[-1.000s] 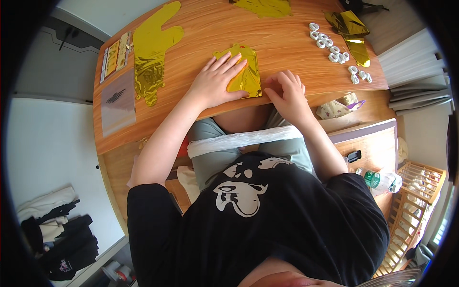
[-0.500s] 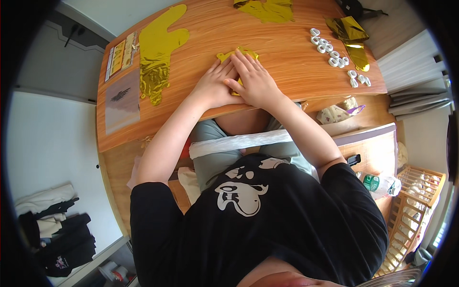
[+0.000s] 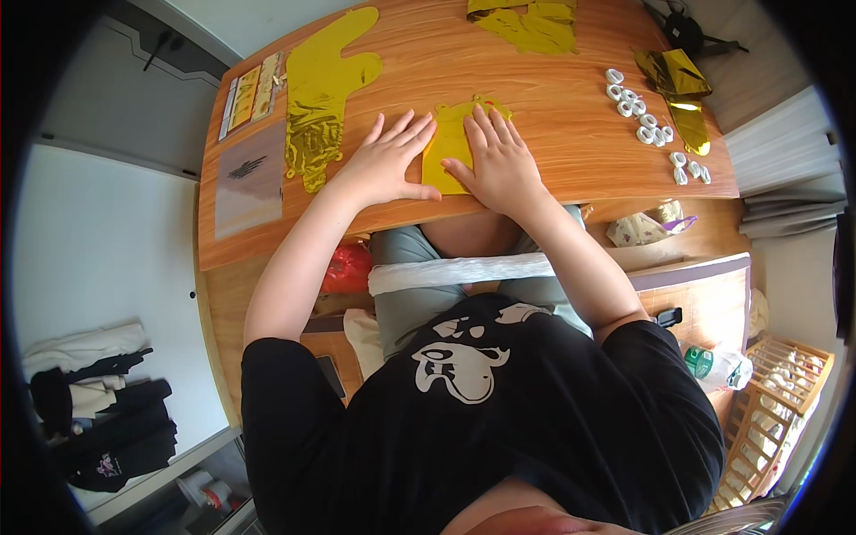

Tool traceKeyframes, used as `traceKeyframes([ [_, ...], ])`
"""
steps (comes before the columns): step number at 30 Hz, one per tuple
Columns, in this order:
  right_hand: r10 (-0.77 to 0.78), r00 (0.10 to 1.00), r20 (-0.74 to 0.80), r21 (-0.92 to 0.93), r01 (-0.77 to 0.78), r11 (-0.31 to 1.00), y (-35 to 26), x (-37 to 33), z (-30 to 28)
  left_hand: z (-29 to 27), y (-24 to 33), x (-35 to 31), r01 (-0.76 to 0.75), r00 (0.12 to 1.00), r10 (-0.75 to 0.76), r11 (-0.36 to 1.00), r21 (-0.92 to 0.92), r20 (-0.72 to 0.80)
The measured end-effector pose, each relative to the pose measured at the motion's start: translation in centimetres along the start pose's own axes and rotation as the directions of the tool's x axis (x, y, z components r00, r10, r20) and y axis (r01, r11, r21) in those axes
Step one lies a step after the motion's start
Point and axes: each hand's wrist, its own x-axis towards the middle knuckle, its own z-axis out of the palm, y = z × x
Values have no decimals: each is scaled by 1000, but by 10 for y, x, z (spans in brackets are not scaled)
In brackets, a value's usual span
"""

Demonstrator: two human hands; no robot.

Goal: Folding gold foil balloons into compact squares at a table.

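Observation:
A flat gold foil balloon [image 3: 448, 152] lies on the wooden table right in front of me, with small rounded bumps and a spot of red at its far edge. My left hand [image 3: 382, 168] rests along its left side, fingers spread and thumb stretched toward its near edge. On the balloon's right side lies my right hand [image 3: 501, 165], palm down with fingers extended, hiding part of it. Neither hand grips anything. Left of my left hand, a larger flat gold foil balloon [image 3: 332, 85] is spread out, wrinkled at its near end.
Several small white ribbon rolls [image 3: 627, 107] lie at the right beside folded gold foil [image 3: 675, 76]. More gold foil [image 3: 535, 31] is at the far edge. A translucent sheet [image 3: 251, 198] and a tray of small items [image 3: 251, 94] sit left. The table's front edge [image 3: 615, 198] runs close to my wrists.
My hands, earlier overlapped on the foil balloon, have moved apart to its left and right sides. More of the balloon now shows, lying flat. The view has shifted slightly.

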Motion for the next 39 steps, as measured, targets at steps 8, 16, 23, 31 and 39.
traceKeyframes([
  [8,57,994,97,-111,-47,993,-7,3,-11,-15,8,2,194,978,-201,975,112,50],
  [16,99,989,105,-96,-89,991,-10,3,-14,-25,8,4,242,956,-259,962,128,138],
  [23,119,987,106,-98,-109,989,-9,2,-14,0,36,-12,-48,982,40,998,-35,-187],
  [31,120,988,102,143,-134,981,5,5,-17,35,76,-31,14,943,-3,999,31,-332],
  [39,-317,948,14,213,307,928,31,-56,-74,47,73,-61,-64,916,86,996,69,-392],
])
